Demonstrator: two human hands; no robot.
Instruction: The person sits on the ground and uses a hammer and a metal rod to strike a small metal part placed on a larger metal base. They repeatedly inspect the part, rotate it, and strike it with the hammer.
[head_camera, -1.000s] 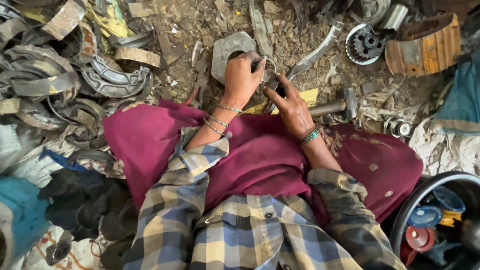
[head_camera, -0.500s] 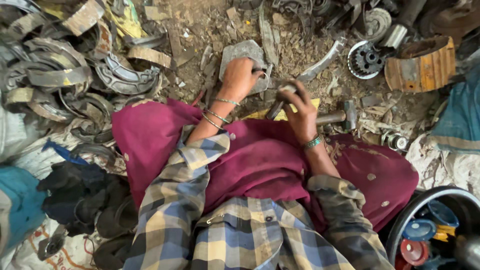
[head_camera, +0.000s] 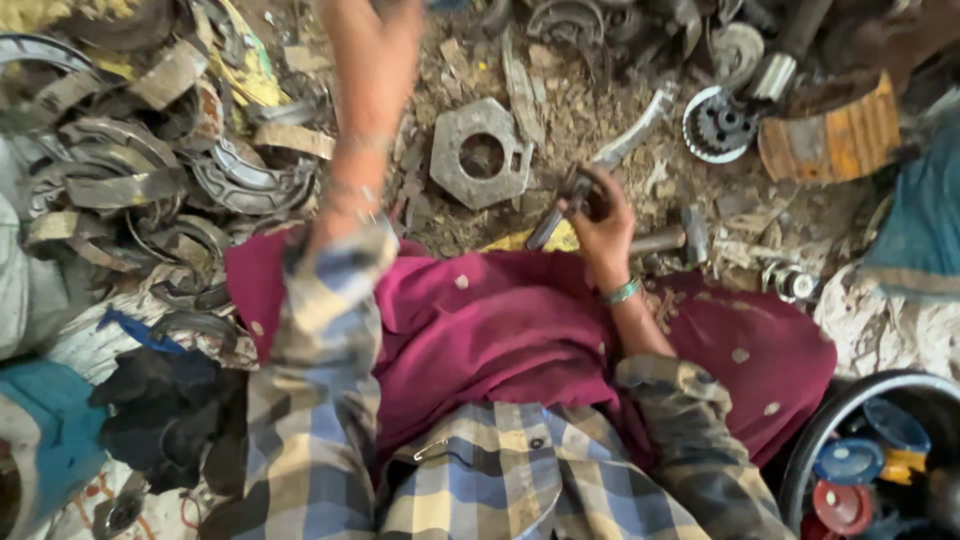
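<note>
My left hand (head_camera: 375, 45) is raised far forward at the top of the view. It is blurred and partly cut off, so its fingers cannot be read. A grey hexagonal metal plate (head_camera: 480, 150) with a round hole lies bare on the dirt, apart from both hands. Just right of the plate, my right hand (head_camera: 603, 222) is closed around a dark metal bar (head_camera: 548, 226) that slants down to the left. A hammer (head_camera: 672, 238) lies on the ground beside that hand. A magenta cloth (head_camera: 500, 330) covers my lap.
Curved metal brake shoes (head_camera: 150, 170) are piled at the left. A toothed round part (head_camera: 716, 125) and a rusty orange drum (head_camera: 830, 140) lie at the back right. A black tub (head_camera: 815, 450) with coloured lids stands at the bottom right, and dark rags (head_camera: 160, 400) at the bottom left.
My left hand has left the hexagonal plate and swung up and forward to the left. The plate now lies uncovered. My right hand still grips the metal bar.
</note>
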